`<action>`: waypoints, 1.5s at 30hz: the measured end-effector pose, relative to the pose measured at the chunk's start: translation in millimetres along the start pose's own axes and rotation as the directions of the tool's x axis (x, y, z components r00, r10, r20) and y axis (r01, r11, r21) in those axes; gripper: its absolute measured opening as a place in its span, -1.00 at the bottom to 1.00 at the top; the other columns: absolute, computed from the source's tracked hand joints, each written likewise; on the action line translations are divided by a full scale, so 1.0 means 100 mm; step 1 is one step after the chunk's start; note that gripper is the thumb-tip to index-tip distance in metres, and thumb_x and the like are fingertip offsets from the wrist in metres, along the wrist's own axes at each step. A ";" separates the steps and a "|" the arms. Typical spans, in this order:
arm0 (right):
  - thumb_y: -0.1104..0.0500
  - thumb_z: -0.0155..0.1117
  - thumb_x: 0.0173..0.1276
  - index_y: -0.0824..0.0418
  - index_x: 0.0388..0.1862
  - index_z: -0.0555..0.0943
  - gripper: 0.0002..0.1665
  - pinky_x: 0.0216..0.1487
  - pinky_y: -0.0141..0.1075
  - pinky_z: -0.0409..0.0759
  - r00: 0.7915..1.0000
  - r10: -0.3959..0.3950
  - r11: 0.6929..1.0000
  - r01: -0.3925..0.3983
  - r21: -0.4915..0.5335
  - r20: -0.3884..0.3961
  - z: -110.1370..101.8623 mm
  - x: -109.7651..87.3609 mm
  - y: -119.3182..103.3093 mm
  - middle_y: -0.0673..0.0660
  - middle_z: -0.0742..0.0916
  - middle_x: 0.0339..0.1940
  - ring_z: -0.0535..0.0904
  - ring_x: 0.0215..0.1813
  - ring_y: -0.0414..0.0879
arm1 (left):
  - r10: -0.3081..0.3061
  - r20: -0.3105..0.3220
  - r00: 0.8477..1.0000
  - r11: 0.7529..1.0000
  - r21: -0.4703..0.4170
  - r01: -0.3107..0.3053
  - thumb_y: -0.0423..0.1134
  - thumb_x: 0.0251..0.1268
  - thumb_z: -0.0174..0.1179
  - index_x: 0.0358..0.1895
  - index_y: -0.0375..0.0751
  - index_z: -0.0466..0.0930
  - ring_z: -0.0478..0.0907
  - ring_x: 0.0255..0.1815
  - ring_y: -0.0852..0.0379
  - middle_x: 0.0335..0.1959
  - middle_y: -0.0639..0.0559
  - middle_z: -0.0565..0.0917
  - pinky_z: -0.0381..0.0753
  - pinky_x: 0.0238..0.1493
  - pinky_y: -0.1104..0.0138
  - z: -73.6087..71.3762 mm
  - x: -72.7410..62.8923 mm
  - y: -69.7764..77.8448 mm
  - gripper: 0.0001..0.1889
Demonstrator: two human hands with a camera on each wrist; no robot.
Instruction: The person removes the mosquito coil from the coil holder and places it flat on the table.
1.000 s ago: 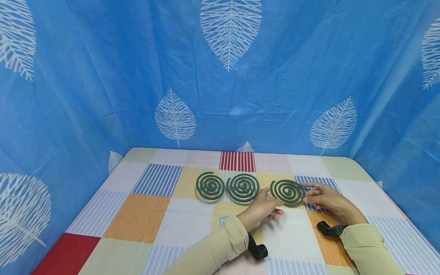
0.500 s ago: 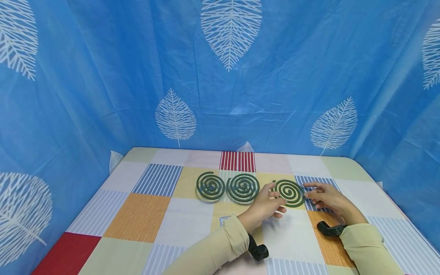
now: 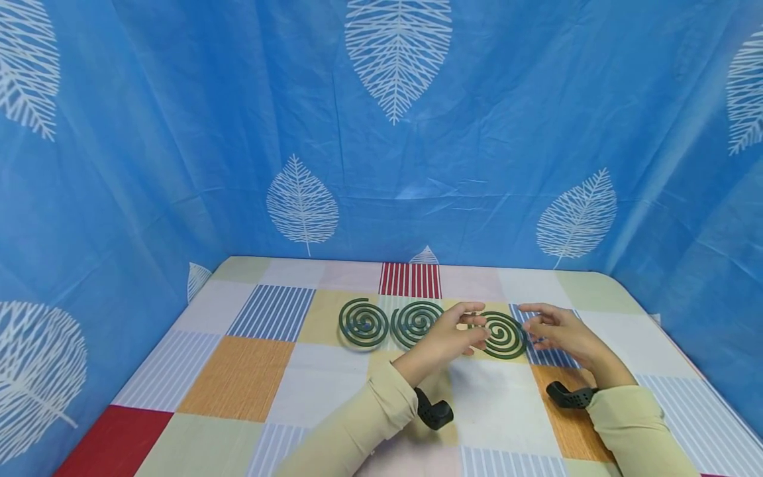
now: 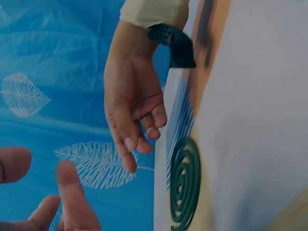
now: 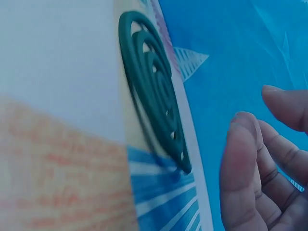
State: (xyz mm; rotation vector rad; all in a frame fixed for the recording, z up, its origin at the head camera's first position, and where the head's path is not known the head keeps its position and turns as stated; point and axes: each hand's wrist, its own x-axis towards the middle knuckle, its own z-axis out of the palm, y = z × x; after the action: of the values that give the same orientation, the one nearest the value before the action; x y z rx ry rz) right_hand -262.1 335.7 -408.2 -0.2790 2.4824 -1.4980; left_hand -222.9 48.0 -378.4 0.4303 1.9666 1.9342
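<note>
Three green mosquito coils lie in a row on the cloth: a left coil (image 3: 363,322), a middle coil (image 3: 411,324) and a right coil (image 3: 507,334). My left hand (image 3: 450,334) hovers between the middle and right coils, hiding part of each, with its fingers loosely bent and holding nothing. On the far side of the right coil, my right hand (image 3: 560,331) is held with relaxed fingers. Both wrist views show the fingers apart from the right coil (image 4: 185,185), which lies on the table below them.
A patchwork tablecloth (image 3: 232,377) covers the table. Blue curtains (image 3: 477,132) with white leaf prints stand close behind it and along both sides. Each wrist wears a black device, the left one (image 3: 434,412) and the right one (image 3: 566,396).
My left hand has risen off the right coil's near left side and shifted slightly left, now covering part of the middle coil. The right hand has lifted slightly. The coils stay in place.
</note>
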 end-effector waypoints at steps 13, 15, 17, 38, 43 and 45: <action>0.30 0.24 0.67 0.60 0.57 0.30 -0.34 0.05 -0.25 0.78 0.984 -0.175 0.984 0.175 -0.017 0.019 0.14 -0.01 -0.24 0.48 0.69 0.17 0.76 0.03 -0.19 | 0.090 0.104 0.990 0.982 0.156 -0.106 -0.30 0.59 0.27 0.51 -0.24 0.52 0.66 0.02 0.13 0.31 -0.24 0.65 0.65 0.16 0.23 -0.28 -0.05 0.17 -0.50; 0.31 0.25 0.65 0.59 0.55 0.34 -0.36 0.05 -0.32 0.75 0.978 -0.209 0.977 0.209 -0.041 0.010 0.16 -0.01 -0.26 0.46 0.70 0.15 0.74 0.03 -0.25 | 0.100 0.116 0.988 0.977 0.175 -0.120 -0.30 0.60 0.27 0.51 -0.24 0.51 0.65 0.03 0.13 0.33 -0.27 0.64 0.64 0.14 0.26 -0.31 -0.07 0.18 -0.50; 0.34 0.26 0.64 0.58 0.52 0.39 -0.40 0.03 -0.38 0.72 0.968 -0.250 0.966 0.249 -0.065 -0.008 0.19 -0.01 -0.29 0.40 0.73 0.12 0.71 0.02 -0.32 | 0.117 0.127 0.985 0.969 0.201 -0.141 -0.29 0.60 0.27 0.52 -0.23 0.50 0.65 0.03 0.15 0.34 -0.26 0.64 0.62 0.11 0.31 -0.35 -0.10 0.19 -0.50; 0.43 0.30 0.56 0.57 0.32 0.58 -0.59 -0.01 -0.45 0.67 0.902 -0.426 0.904 0.421 -0.078 -0.065 0.56 0.06 -0.42 0.15 0.80 -0.03 0.68 -0.02 -0.36 | 0.343 0.119 0.932 0.885 0.291 -0.363 -0.35 0.63 0.18 0.52 -0.32 0.47 0.67 0.22 -0.10 0.29 -0.29 0.68 0.66 0.20 0.29 -0.81 -0.28 0.20 -0.52; 0.44 0.31 0.55 0.57 0.29 0.60 -0.60 -0.03 -0.42 0.69 0.902 -0.429 0.902 0.427 -0.058 -0.045 0.62 0.09 -0.42 0.24 0.79 -0.04 0.69 -0.04 -0.34 | 0.344 0.104 0.933 0.882 0.306 -0.359 -0.33 0.65 0.17 0.51 -0.30 0.50 0.67 0.20 -0.09 0.26 -0.27 0.71 0.65 0.14 0.29 -0.87 -0.31 0.18 -0.54; 0.44 0.31 0.55 0.57 0.30 0.59 -0.60 -0.05 -0.41 0.69 0.898 -0.438 0.898 0.436 -0.053 -0.035 0.63 0.11 -0.43 0.21 0.79 -0.04 0.69 -0.04 -0.32 | 0.333 0.093 0.938 0.886 0.309 -0.345 -0.31 0.66 0.17 0.51 -0.27 0.51 0.68 0.18 -0.07 0.26 -0.25 0.71 0.66 0.11 0.29 -0.89 -0.32 0.17 -0.55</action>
State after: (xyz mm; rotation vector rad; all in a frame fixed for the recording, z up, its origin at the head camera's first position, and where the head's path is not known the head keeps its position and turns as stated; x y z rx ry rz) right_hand -252.1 259.6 -400.2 -0.8729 2.6089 -1.6186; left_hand -234.8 -45.4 -359.8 0.9496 2.3149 1.7703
